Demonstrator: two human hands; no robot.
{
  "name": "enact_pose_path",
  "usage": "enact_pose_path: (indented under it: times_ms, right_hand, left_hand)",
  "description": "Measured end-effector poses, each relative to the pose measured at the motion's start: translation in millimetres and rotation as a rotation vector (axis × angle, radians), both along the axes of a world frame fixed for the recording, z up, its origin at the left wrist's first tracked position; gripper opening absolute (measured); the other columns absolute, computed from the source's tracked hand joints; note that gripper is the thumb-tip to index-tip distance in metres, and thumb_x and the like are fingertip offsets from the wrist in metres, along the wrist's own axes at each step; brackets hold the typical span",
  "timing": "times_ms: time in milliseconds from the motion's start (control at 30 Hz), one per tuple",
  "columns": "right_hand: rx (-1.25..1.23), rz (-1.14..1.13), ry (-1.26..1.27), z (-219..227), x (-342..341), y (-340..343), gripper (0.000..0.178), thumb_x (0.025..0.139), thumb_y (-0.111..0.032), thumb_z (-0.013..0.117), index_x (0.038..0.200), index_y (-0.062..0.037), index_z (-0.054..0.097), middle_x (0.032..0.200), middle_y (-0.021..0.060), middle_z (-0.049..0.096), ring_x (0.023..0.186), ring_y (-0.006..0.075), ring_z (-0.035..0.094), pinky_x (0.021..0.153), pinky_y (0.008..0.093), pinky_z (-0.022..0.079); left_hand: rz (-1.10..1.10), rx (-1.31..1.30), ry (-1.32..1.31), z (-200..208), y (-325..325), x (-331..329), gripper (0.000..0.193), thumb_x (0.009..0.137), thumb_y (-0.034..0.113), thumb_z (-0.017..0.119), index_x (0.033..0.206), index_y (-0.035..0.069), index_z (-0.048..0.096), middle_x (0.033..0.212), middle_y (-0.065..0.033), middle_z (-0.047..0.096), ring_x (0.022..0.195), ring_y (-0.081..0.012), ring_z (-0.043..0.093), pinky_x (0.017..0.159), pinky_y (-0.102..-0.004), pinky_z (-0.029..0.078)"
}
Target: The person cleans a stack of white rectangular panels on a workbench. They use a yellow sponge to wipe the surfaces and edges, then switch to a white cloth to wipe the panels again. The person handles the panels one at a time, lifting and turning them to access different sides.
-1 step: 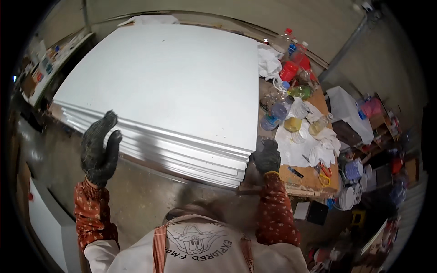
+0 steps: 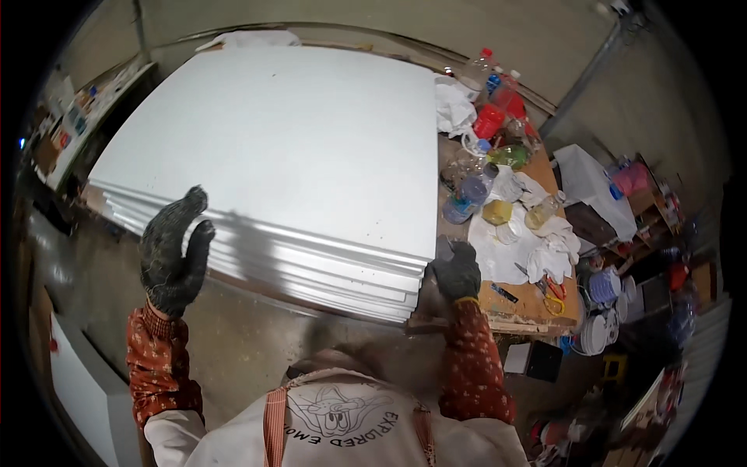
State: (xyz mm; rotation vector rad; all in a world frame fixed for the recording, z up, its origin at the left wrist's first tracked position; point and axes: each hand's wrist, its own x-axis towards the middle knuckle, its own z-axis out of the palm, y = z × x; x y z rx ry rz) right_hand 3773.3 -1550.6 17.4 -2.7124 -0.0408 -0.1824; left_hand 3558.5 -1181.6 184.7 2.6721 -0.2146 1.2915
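A broad stack of white panels (image 2: 288,140) fills the table in front of me, its layers slightly uneven along the near edge. My left hand (image 2: 171,261), in a dark knit glove, is raised at the near left edge of the stack, with fingers stretched and thumb apart; nothing is in it. At the stack's near right corner is my right hand (image 2: 457,274), gloved alike, its fingers curled in beside the panel edges. What those fingers grip is hard to make out. Small dark specks dot the top panel near that corner.
Right of the stack, a wooden tabletop (image 2: 525,315) bears plastic bottles (image 2: 469,196), crumpled white cloths (image 2: 551,257), orange-handled scissors (image 2: 555,296) and a dark cutter (image 2: 504,293). White buckets (image 2: 595,335) stand beyond it. A long bench (image 2: 97,128) runs along the far left.
The view has shifted very slightly. My left hand sits a little farther right over the stack's near edge; my right hand stays at the corner.
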Motion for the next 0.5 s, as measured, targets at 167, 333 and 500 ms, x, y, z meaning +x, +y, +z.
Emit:
enact_pose_path:
  times_ms: [167,333,500]
  right_hand:
    - [0.511,0.070,-0.265,66,-37,-11,0.045,0.079,-0.017,0.063,0.119,-0.0023,0.050,0.115,0.0190,0.058,0.098,0.0291,0.061,0.088,0.0350,0.048]
    - [0.379,0.635,-0.514,121,-47,24,0.042,0.082,-0.010,0.060,0.122,-0.0030,0.050,0.122,0.0199,0.053,0.105,0.0329,0.057,0.090,0.0374,0.048]
    - [0.016,0.712,-0.511,152,-15,63,0.037,0.086,-0.023,0.055,0.121,-0.0123,0.054,0.120,0.0152,0.053,0.113,0.0347,0.048,0.094,0.0466,0.042]
  left_hand:
    - [-0.225,0.211,0.033,29,-1,81,0.041,0.078,0.004,0.066,0.118,0.001,0.056,0.110,-0.0149,0.063,0.096,-0.0308,0.062,0.082,-0.0385,0.050]
    - [-0.223,0.328,0.063,3,-15,160,0.036,0.085,0.018,0.063,0.118,0.005,0.056,0.119,-0.0149,0.058,0.110,-0.0302,0.056,0.093,-0.0419,0.044]
    - [-0.221,0.296,0.306,-16,-32,177,0.033,0.088,0.022,0.059,0.115,0.003,0.057,0.117,-0.0153,0.059,0.114,-0.0343,0.052,0.098,-0.0454,0.041]
